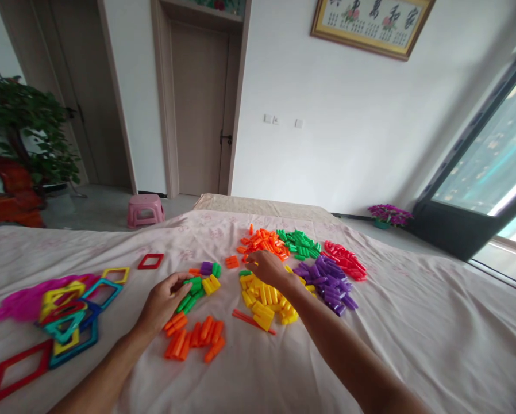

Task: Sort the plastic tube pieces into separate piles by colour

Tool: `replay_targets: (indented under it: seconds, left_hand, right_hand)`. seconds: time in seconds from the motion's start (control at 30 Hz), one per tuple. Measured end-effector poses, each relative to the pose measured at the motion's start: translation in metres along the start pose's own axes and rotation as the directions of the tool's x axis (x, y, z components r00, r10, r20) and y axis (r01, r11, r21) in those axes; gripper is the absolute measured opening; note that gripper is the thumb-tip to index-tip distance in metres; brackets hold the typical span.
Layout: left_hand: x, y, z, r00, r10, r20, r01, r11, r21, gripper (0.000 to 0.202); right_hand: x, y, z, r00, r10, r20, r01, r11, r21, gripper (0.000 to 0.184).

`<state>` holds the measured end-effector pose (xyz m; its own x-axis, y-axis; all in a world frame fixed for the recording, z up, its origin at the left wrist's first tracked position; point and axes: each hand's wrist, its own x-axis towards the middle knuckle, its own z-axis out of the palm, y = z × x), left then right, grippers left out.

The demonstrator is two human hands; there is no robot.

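My left hand (169, 293) is closed around the edge of a green plastic building piece (193, 284), part of a small cluster with a purple piece (207, 268) and a yellow piece (211, 284). Short orange pieces (196, 339) lie just in front of that hand. My right hand (266, 267) hovers at the border of the orange pile (269, 242) and the yellow pile (262, 293), fingers bent and drawn together. Whatever its fingertips hold is too small to make out. Beside them rests a loose orange piece (231, 262).
Green (301, 242), purple (329, 284) and red (345, 260) piles sit at the right on a pale cloth (396, 345). Thin red sticks (253, 322) lie in front. Colored magnetic frames (72, 310) overlap at the left. A pink stool (146, 210) stands beyond the covered surface.
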<state>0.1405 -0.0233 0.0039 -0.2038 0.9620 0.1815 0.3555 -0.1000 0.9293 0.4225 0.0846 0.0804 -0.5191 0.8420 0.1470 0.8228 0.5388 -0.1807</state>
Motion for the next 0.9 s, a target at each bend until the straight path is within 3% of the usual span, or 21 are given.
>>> replay_targets:
  seconds: [0.1,0.3,0.47,0.63,0.77,0.9]
  left_hand:
    - [0.0,0.002,-0.002,0.998,0.017,-0.052,-0.017,1.0,0.006,0.044]
    - [0.001,0.004,-0.001,0.996,0.024,-0.081,-0.022,1.0,0.02,0.04]
    - [0.001,0.007,0.001,0.996,0.012,-0.083,-0.01,1.0,0.025,0.04]
    - [0.002,0.002,0.0,0.994,0.011,-0.113,-0.002,0.996,0.084,0.038]
    - [0.004,-0.006,-0.001,0.996,0.028,-0.09,-0.015,0.991,0.134,0.038]
    - [0.007,-0.014,-0.001,0.997,0.029,-0.072,-0.017,0.987,0.16,0.039]
  right_hand:
    - [0.006,-0.021,0.01,0.994,-0.019,0.106,0.032,0.992,-0.121,0.029]
    - [0.016,-0.026,0.011,0.982,-0.037,0.186,0.066,0.986,-0.151,0.021]
    - [0.018,-0.033,0.009,0.991,-0.048,0.122,0.064,0.989,-0.133,0.026]
    - [0.022,-0.04,0.011,0.999,-0.031,0.027,0.029,0.998,0.053,0.028]
    - [0.022,-0.023,0.007,0.998,-0.004,-0.058,0.01,0.995,0.099,0.027]
    - [0.019,0.028,-0.011,0.969,0.164,-0.184,-0.159,0.986,0.043,0.027]
